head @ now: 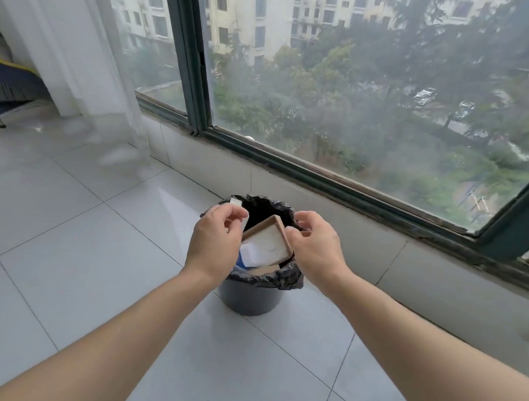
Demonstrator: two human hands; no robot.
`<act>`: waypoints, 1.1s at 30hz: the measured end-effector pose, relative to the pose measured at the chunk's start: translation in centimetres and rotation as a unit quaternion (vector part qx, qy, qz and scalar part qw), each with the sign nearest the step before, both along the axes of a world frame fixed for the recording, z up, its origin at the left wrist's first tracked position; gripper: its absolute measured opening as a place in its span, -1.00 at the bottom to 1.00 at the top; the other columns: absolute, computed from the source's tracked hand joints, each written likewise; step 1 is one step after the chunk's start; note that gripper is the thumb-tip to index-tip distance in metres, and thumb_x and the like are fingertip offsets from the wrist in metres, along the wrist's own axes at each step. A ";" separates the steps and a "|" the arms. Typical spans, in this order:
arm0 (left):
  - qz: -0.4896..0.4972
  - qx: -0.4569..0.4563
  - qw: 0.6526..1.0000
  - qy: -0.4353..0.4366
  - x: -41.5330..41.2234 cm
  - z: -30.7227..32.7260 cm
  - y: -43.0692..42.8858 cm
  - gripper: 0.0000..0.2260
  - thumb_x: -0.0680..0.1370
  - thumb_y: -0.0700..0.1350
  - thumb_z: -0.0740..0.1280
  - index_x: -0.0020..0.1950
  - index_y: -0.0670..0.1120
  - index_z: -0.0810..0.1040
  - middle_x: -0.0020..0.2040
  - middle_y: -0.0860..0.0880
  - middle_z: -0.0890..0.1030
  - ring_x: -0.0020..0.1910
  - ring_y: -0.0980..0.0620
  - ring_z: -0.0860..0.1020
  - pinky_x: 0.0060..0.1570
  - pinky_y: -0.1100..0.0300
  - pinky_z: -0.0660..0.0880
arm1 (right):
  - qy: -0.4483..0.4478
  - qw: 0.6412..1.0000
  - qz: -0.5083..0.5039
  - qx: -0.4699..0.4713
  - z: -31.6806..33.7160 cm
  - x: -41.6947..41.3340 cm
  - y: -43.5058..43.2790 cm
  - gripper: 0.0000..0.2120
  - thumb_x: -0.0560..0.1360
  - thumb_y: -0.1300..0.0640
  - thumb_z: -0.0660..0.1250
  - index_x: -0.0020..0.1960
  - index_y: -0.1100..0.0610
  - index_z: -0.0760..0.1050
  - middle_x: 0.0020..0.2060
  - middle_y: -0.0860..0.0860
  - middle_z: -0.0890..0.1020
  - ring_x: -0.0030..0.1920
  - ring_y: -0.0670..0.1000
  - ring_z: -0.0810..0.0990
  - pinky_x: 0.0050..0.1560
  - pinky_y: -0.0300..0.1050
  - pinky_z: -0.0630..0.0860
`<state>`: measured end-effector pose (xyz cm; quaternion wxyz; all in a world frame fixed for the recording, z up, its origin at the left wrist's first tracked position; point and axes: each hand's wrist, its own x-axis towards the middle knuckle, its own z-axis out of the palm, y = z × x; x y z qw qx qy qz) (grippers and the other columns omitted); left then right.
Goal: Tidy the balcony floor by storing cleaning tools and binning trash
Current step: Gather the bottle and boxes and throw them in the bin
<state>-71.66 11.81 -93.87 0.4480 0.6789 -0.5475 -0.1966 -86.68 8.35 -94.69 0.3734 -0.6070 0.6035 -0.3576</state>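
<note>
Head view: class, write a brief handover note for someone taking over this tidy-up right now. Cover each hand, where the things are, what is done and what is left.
Left hand: pinches a small white piece over the bin.
Right hand: fingers curled at the far edge of the cardboard box; whether it grips is unclear.
Things: the grey bin with its black liner stands on the tiled floor; the box leans inside it on other rubbish.
Done: box and rubbish are in the bin.
Left: probably drop the white piece in. No cleaning tools are in view.
</note>
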 end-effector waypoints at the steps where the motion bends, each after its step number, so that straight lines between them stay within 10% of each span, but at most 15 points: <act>1: -0.013 -0.011 1.000 -0.002 -1.0 0.5 0.3 -0.80 0.58 -0.26 0.21 -0.03 -0.01 0.56 0.00 -0.02 0.61 -0.03 0.05 0.53 -0.04 0.26 0.43 | -0.004 1.000 -0.005 -0.013 0.5 -0.8 0.5 -0.71 0.54 0.10 0.27 0.25 0.10 0.46 0.14 0.03 0.54 0.11 -0.01 0.50 0.16 -0.13 0.44; 6: -0.096 -0.079 0.992 -0.014 -8.2 3.6 2.5 -0.84 0.56 -0.26 0.26 -0.03 -0.04 0.60 -0.06 0.02 0.62 -0.11 0.20 0.53 -0.12 0.56 0.37 | -0.028 0.994 -0.053 -0.093 3.5 -7.5 4.2 -0.77 0.54 0.09 0.29 0.18 0.09 0.50 0.01 -0.01 0.57 -0.02 -0.07 0.53 -0.05 -0.31 0.42; 20: -0.417 -0.229 0.871 0.120 -41.8 13.6 18.8 -0.89 0.56 0.01 0.25 -0.07 0.05 0.55 -0.14 0.04 0.62 -0.13 0.15 0.58 -0.04 0.27 0.52 | 0.001 0.888 -0.286 -0.361 13.0 -40.1 27.8 -0.86 0.56 0.09 0.28 0.07 0.09 0.54 -0.11 -0.05 0.61 -0.14 -0.19 0.55 -0.09 -0.45 0.42; 25: -0.527 -0.203 0.812 0.149 -56.0 14.0 28.6 -0.85 0.55 0.10 0.22 -0.11 0.11 0.55 -0.17 0.10 0.62 -0.10 0.12 0.59 0.02 0.11 0.55 | 0.073 0.838 -0.396 -0.368 13.8 -53.7 41.4 -0.84 0.56 0.08 0.27 0.07 0.12 0.53 -0.08 -0.02 0.61 -0.13 -0.22 0.55 -0.09 -0.44 0.42; 33: -0.698 -0.088 0.702 0.110 -75.0 9.6 48.0 -0.85 0.60 0.02 0.23 -0.12 0.07 0.54 -0.16 0.13 0.59 -0.15 0.30 0.53 -0.13 0.52 0.40 | 0.121 0.752 -0.591 -0.266 8.4 -70.1 67.5 -0.95 0.53 0.09 0.30 -0.01 0.01 0.49 -0.13 -0.08 0.57 -0.21 -0.23 0.51 -0.15 -0.46 0.39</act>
